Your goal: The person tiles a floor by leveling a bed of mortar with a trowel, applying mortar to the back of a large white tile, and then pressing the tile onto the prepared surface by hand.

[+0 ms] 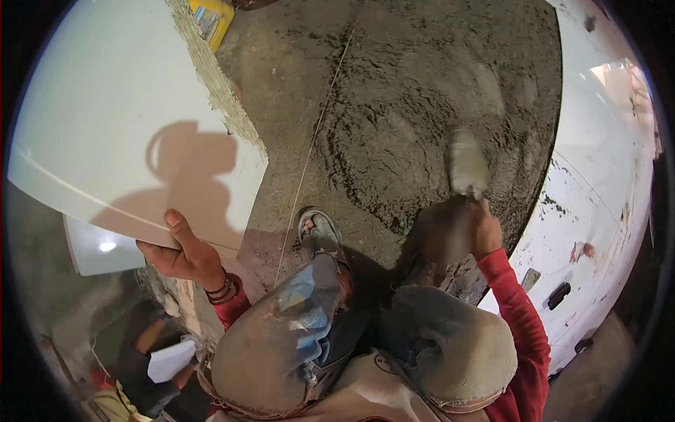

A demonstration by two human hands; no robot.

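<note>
My left hand (pixel 184 252) grips the near edge of a large white tile (pixel 91 119), thumb on top and the other fingers out of sight underneath. Rough mortar with broken edges (pixel 211 74) runs along the tile's right side. In my right hand (pixel 487 233) is a trowel (pixel 468 163), its blade smeared by motion over a bed of wet grey mortar (pixel 401 119). The mortar lies ahead of my knees, ridged and uneven, with a smoother patch at the upper right.
A taut string (pixel 320 126) runs beside the mortar's left side. White floor tiles (pixel 583 183) with mortar crumbs adjoin it on the right, bearing a small black object (pixel 559 295). A yellow container (pixel 214 24) stands at the top left. Lower left, another person's arm (pixel 149 336) is near a white sheet (pixel 171 361).
</note>
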